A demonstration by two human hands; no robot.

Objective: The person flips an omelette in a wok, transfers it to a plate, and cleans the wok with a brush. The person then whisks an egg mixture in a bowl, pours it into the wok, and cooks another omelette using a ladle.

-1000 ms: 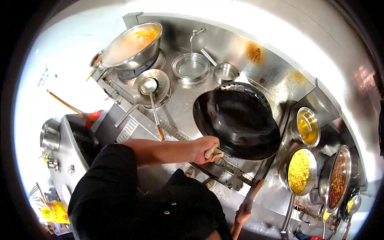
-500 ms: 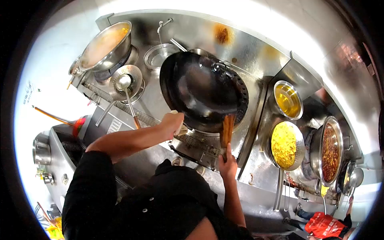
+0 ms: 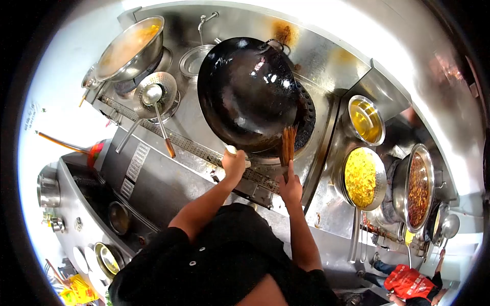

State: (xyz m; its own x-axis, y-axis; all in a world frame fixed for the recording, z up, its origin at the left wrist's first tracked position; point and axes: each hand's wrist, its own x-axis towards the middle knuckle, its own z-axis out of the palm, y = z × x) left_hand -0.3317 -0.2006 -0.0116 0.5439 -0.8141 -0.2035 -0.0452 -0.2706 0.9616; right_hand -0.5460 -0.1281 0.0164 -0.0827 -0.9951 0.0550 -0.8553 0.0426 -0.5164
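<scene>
My left hand [image 3: 234,164] is closed round a pale folded cloth [image 3: 231,150] at the near rim of a large black wok [image 3: 245,97]. The wok is tilted over the burner ring [image 3: 306,115], and its dark inside looks bare. In my right hand [image 3: 291,188] is a bamboo brush [image 3: 288,145], its bristles against the wok's lower right edge. A metal ladle [image 3: 152,94] with a wooden handle rests on a perforated strainer [image 3: 155,81] to the left.
A steaming bowl [image 3: 130,48] stands back left, near a water-filled pan [image 3: 194,61] under a tap [image 3: 208,18]. At right are an oil bowl [image 3: 366,120], a strainer of yellow food [image 3: 360,176] and a bowl of reddish-brown food [image 3: 418,188]. Another person [image 3: 408,283] is at lower right.
The wok has swung left and up from its earlier place and tilted to show its inside. My right hand has brought the brush up from low down to the wok's edge.
</scene>
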